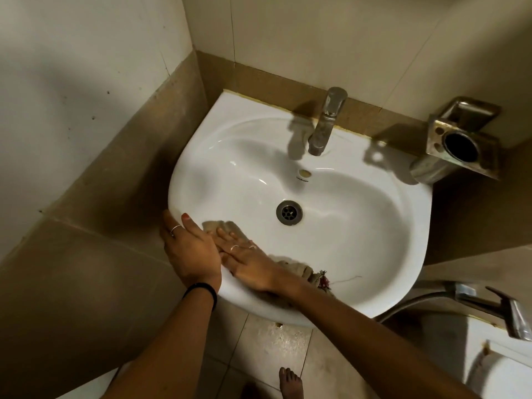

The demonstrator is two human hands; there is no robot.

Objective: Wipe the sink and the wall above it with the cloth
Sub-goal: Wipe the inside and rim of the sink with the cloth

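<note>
A white ceramic sink (359, 226) is fixed in a wall corner, with a steel drain (289, 212) in the bowl. A beige cloth (296, 267) lies on the near left inside of the bowl. My right hand (247, 262) presses flat on the cloth with straight fingers. My left hand (187, 249) rests on the sink's left front rim, its thumb over the outer edge and its fingers on the rim top, partly over my right fingers. The cream wall (316, 38) rises behind the sink.
A metal tap (326, 122) stands at the back of the sink. A steel cup holder (460, 145) juts from the wall at right. A second tap with a hose (495, 306) and a white fixture (489, 367) sit at lower right. A bare foot (290, 381) is on the tiled floor.
</note>
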